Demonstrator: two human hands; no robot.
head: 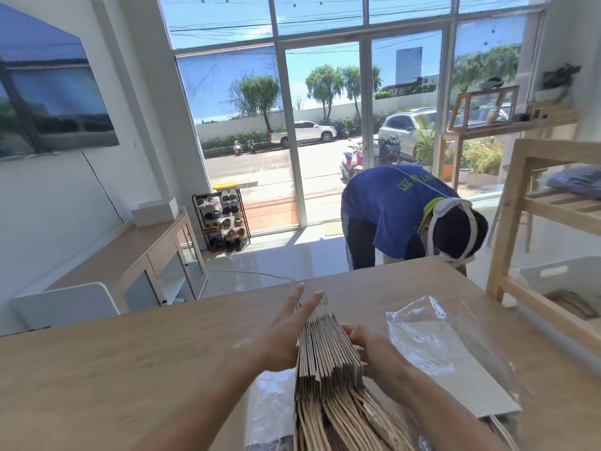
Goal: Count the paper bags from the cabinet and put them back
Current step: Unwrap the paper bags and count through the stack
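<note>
A thick stack of brown paper bags (328, 356) stands on edge on the wooden table (130, 359), with its twisted handles fanned toward me. My left hand (283, 333) lies flat against the stack's left side, fingers straight and pointing away. My right hand (370, 349) is at the stack's right side, its fingers curled onto the outer bags' edges. A clear plastic wrapper (429, 340) lies crumpled on a flat paper bag (481, 395) just right of my right hand.
Another person in a blue shirt (396, 213) bends over beyond the table's far edge. A wooden shelf unit (527, 203) with a white bin (566, 281) stands at the right. A low cabinet (156, 255) runs along the left wall. More clear plastic (270, 408) lies under the stack.
</note>
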